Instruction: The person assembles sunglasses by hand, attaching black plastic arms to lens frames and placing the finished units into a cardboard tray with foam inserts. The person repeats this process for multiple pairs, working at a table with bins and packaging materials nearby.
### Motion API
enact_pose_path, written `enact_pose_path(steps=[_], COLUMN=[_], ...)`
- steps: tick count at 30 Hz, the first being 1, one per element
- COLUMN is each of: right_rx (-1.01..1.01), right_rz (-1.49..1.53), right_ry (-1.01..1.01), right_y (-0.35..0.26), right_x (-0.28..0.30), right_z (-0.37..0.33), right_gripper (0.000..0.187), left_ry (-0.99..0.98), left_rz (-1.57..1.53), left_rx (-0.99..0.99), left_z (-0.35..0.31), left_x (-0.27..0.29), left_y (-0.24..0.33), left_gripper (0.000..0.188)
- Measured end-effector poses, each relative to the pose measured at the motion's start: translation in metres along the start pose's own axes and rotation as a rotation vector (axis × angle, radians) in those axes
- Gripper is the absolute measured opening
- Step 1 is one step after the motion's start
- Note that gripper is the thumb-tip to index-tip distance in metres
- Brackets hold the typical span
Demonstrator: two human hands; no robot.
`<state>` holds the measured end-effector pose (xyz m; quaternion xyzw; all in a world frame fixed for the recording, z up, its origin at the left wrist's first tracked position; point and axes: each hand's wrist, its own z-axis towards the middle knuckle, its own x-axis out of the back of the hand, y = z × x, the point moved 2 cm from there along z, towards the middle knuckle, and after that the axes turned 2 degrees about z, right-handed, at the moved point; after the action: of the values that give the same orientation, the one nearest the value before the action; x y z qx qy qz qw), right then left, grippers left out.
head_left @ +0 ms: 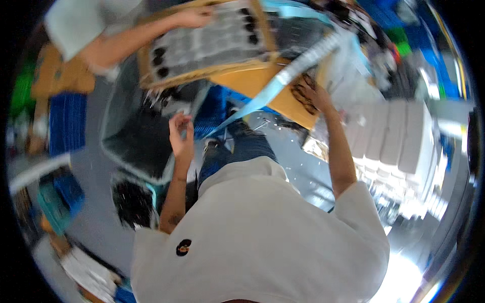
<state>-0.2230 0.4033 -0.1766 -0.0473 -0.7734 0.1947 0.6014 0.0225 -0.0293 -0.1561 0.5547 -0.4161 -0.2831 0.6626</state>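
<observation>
My left hand (181, 134) is raised in front of my body, beside a dark bin. Its fingers are partly curled and apart, and I see nothing between them. My right hand (317, 97) reaches forward to dark looped strands (304, 92) on an orange-yellow surface (247, 83). Its fingers touch the strands, but blur hides whether they grip. A long light-blue strip (270, 93) slants between my hands, from the upper right down toward my left hand. Beyond it, a shallow cardboard box (202, 70) holds rows of pale round pieces, with several black ones at its corners.
Another person's arm (131, 46) reaches over the box from the left. The large dark bin (136, 136) stands at my left, with a smaller container of black material (132, 202) nearer. White stacked blocks (389, 136) stand at my right. Blue crates (68, 121) lie farther left.
</observation>
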Motion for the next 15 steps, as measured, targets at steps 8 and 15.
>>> enact_pose_path(steps=[8, 15], right_rx=[0.079, 0.494], right_rz=[-0.082, -0.015], right_ry=[0.338, 0.298], right_y=[-0.020, -0.149], right_x=[0.017, -0.014], right_z=[-0.037, -0.113], right_gripper=[0.032, 0.011], left_ry=[0.108, 0.195], left_rz=[0.492, 0.716], left_rx=[0.339, 0.021], left_z=[0.040, 0.155], left_x=[0.102, 0.033], left_y=[-0.248, -0.305], left_gripper=[0.020, 0.024])
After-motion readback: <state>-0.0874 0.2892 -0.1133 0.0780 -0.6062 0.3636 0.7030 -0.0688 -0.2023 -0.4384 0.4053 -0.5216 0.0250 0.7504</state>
